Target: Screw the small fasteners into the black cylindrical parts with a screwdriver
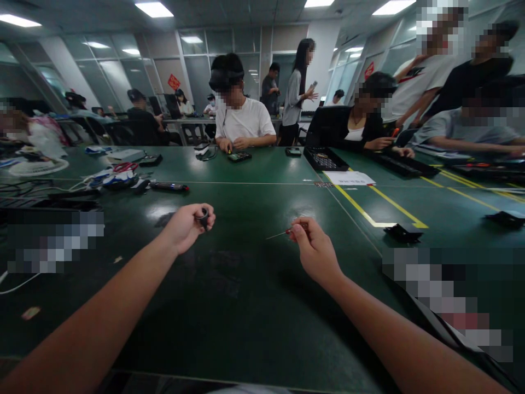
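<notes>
Just left of the frame's centre, the left hand (192, 225) had its fingers curled around a small dark round part (204, 218). Right of centre, the right hand (314, 243) pinched a thin red-ended tool (279, 235), its metal shaft pointing left. Beneath both spread the green table (246, 323), with a dark pen-shaped object (169, 186) lying upper left.

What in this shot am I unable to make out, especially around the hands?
- Dark piece in the left hand, head view: the fingers cover part of it, so its full shape is hidden.
- Tool in the right hand, head view: fingers hide most of its handle; its tip is too small to read.
- Paper, head view: its print is too small.
</notes>
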Action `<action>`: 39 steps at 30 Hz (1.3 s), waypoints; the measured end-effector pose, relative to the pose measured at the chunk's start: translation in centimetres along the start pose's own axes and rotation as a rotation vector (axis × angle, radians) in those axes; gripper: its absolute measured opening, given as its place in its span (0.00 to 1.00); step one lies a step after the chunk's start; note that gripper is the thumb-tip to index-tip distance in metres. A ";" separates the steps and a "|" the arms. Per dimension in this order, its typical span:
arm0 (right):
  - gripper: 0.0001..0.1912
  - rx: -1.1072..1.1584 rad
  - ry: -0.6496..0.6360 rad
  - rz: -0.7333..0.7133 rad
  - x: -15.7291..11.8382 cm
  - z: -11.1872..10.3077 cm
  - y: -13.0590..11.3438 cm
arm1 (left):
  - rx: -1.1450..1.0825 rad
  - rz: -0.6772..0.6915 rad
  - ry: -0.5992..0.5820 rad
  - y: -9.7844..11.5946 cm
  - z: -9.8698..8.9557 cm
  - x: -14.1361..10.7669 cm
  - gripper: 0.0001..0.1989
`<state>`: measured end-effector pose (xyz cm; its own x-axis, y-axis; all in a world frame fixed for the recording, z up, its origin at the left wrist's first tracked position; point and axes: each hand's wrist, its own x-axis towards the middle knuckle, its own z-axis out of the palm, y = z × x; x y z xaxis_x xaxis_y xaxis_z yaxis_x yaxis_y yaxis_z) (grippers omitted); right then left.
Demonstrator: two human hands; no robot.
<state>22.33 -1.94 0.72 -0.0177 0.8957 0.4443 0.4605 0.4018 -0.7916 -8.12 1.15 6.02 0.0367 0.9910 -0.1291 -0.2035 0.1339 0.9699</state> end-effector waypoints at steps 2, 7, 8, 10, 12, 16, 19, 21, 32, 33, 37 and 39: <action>0.11 -0.004 0.003 -0.004 0.0 0.0 0.1 | -0.005 0.004 -0.048 -1.2 2.1 0.8 0.04; 0.12 0.002 0.007 0.005 -0.1 -0.1 0.0 | -0.090 0.029 -0.107 -4.4 5.9 1.4 0.06; 0.11 0.005 0.004 0.007 -0.1 -0.1 0.0 | -0.106 0.030 -0.115 -4.9 6.4 1.3 0.07; 0.11 0.007 0.001 0.007 -0.2 -0.1 -0.2 | -0.127 0.040 -0.138 -5.5 7.0 1.1 0.07; 0.11 0.006 0.003 0.006 -0.2 -0.1 -0.3 | -0.143 0.063 -0.173 -5.8 7.3 0.8 0.07; 0.11 0.009 0.014 0.003 -0.2 -0.1 -0.4 | -0.179 0.107 -0.210 -6.0 7.5 0.6 0.07; 0.11 0.013 0.016 0.009 -0.2 -0.1 -0.3 | -0.172 0.080 -0.196 -6.6 7.6 0.8 0.07; 0.11 0.012 0.015 0.010 -0.2 -0.1 -0.2 | -0.152 0.054 -0.185 -7.1 7.7 0.9 0.07; 0.16 -0.042 0.038 0.019 -0.3 -0.4 -1.4 | 0.595 0.397 -0.302 -8.3 6.9 0.7 0.14; 0.15 -0.019 0.049 0.008 -0.4 -0.4 -1.4 | 0.711 0.413 -0.283 -8.4 6.8 0.7 0.15; 0.13 0.110 0.066 -0.003 -0.5 -0.4 -1.2 | 0.856 0.423 -0.244 -8.8 6.9 1.0 0.09; 0.14 0.134 0.055 0.007 -0.5 -0.2 -1.0 | 0.861 0.456 -0.242 -8.9 6.9 1.0 0.10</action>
<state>22.09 -2.82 1.41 0.0359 0.8882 0.4580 0.3379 0.4205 -0.8420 0.49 0.91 -1.27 0.3492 0.9045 0.2448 0.5261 -0.4055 0.7476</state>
